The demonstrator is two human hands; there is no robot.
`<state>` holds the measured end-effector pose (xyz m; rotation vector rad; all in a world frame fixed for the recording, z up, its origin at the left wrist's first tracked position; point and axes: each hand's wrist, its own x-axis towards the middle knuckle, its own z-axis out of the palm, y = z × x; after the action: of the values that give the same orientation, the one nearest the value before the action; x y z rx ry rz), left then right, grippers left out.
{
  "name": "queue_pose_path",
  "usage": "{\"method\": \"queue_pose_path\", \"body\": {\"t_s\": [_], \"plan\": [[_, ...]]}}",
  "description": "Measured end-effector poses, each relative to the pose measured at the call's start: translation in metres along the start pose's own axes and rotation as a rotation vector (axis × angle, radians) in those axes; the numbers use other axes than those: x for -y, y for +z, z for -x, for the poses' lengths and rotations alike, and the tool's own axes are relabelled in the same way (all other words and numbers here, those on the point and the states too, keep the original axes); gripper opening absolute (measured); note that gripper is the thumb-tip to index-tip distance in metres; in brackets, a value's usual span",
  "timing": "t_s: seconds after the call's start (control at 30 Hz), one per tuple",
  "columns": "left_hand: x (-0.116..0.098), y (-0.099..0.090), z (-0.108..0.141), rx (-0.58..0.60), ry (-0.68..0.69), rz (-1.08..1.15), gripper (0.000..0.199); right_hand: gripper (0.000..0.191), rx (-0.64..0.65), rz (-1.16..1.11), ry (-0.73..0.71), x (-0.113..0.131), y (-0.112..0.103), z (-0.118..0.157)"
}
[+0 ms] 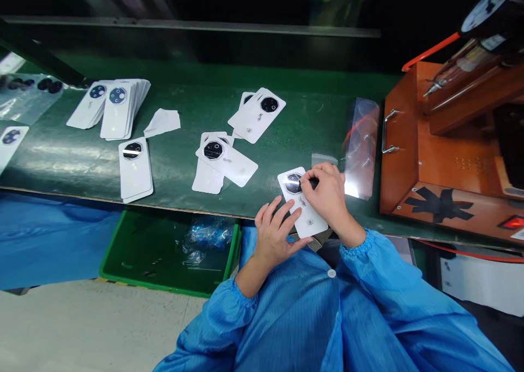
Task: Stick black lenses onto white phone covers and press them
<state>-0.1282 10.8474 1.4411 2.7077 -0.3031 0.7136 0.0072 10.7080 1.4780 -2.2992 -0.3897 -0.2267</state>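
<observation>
A white phone back cover (310, 223) with a round black camera area (293, 183) lies at the bench's front edge, its lower end reaching past it. My left hand (273, 231) rests with spread fingers against the cover's left side, thumb near its bottom edge. Over the camera area, my right hand (327, 192) has thumb and forefinger pinched together at its right rim. Whatever sits between those fingertips is too small to make out. Just beyond the right hand lies a small translucent strip (324, 159).
More white covers lie in a fanned pile (225, 161), a far pile (260, 115), a left pair (136, 170) and tall stacks (118, 110). A clear plastic sheet (362, 148) lies beside an orange press machine (442, 142). Below the bench stands a green bin (164, 252) holding plastic wrappings.
</observation>
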Motion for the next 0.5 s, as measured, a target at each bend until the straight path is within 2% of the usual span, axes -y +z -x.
{"method": "queue_pose_path", "body": {"t_s": [0.2, 0.3, 0.37, 0.43, 0.5], "plan": [[-0.002, 0.000, 0.000, 0.014, -0.005, 0.004, 0.069, 0.013, -0.020, 0.029, -0.033, 0.002, -0.003, 0.002], [-0.003, -0.002, 0.000, 0.045, -0.013, 0.004, 0.074, 0.016, -0.047, 0.089, -0.074, 0.002, -0.016, 0.009], [-0.001, -0.007, 0.000, 0.085, -0.011, -0.005, 0.070, 0.024, -0.057, 0.111, -0.127, 0.001, -0.032, 0.020], [0.000, -0.016, -0.003, 0.122, 0.007, -0.010, 0.052, 0.040, 0.039, 0.100, -0.259, 0.001, -0.053, 0.037], [0.000, -0.027, -0.010, 0.137, 0.058, -0.007, 0.040, 0.053, 0.225, 0.105, -0.451, 0.002, -0.074, 0.059]]}}
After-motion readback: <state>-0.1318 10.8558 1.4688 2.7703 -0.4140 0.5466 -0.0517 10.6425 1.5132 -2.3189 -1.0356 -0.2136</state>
